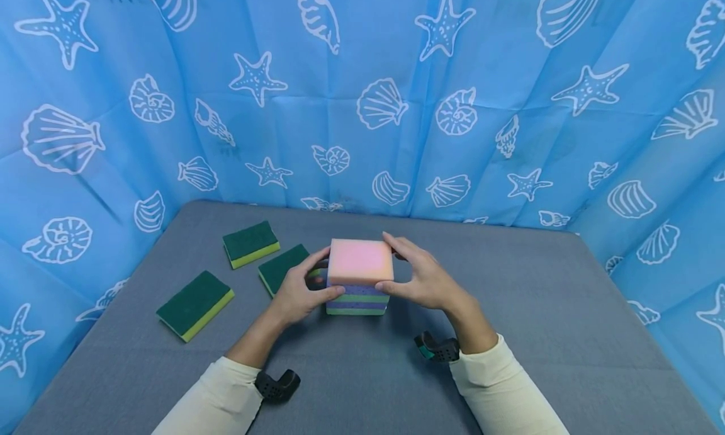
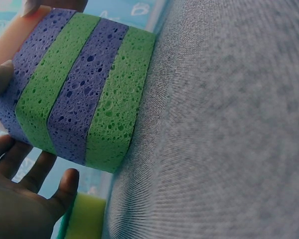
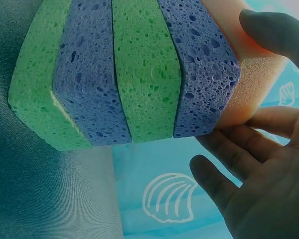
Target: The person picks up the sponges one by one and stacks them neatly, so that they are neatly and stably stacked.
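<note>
A stack of sponges [image 1: 357, 299] stands mid-table: purple and green layers [image 2: 84, 84] [image 3: 124, 74] with a pink-orange sponge [image 1: 360, 260] [image 3: 241, 79] on top. My left hand [image 1: 328, 272] holds the stack's left side, thumb on the front corner just under the pink sponge, fingers behind it. My right hand [image 1: 391, 264] pinches the pink sponge's right side between the thumb [image 3: 279, 30] in front and the fingers [image 3: 261, 124] behind. In the left wrist view my left fingers [image 2: 25, 199] lie spread beside the stack.
Three green scouring sponges with yellow undersides lie to the left [image 1: 251, 243] [image 1: 195, 304] [image 1: 282, 268], the nearest partly behind my left hand. The grey table [image 1: 538, 309] is walled on three sides by a blue shell-print curtain [image 1: 362, 107].
</note>
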Demonstrator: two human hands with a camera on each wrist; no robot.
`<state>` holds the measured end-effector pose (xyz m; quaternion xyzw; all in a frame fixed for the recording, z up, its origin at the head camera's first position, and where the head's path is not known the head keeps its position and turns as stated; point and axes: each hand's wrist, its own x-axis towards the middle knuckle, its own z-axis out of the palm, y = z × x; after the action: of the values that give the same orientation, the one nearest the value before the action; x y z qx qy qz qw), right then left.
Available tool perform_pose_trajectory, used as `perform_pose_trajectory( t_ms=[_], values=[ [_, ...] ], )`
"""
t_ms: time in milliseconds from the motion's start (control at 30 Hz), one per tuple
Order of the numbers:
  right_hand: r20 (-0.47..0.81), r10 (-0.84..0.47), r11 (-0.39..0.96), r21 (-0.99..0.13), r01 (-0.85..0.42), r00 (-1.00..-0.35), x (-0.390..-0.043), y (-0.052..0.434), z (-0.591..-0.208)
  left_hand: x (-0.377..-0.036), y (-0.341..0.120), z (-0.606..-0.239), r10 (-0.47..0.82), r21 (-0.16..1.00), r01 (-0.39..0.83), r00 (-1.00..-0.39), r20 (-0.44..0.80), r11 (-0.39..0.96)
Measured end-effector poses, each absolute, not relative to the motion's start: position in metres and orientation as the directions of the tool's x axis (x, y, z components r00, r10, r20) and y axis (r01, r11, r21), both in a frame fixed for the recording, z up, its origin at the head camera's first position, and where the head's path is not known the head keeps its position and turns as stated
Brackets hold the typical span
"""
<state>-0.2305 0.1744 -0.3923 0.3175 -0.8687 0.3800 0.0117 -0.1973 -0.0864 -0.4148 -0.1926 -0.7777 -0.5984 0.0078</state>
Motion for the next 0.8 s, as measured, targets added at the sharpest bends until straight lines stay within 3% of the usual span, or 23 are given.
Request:
perform_pose_trajectory(
  t_ms=[300,800],
  values=[
    [0.26,-0.548,0.493,-0.667,-0.558,-0.795,-0.233,0.176,-0.394,-0.215,-0.09,-0.449,0.279,0.923,0.32,-0.925,0.256,0.213],
    [0.343,-0.524,0.428,-0.685,-0.589,-0.779,-0.237,0.176,-0.397,-0.216,-0.093,-0.451,0.285,0.91,0.349,-0.916,0.281,0.224]
  ],
)
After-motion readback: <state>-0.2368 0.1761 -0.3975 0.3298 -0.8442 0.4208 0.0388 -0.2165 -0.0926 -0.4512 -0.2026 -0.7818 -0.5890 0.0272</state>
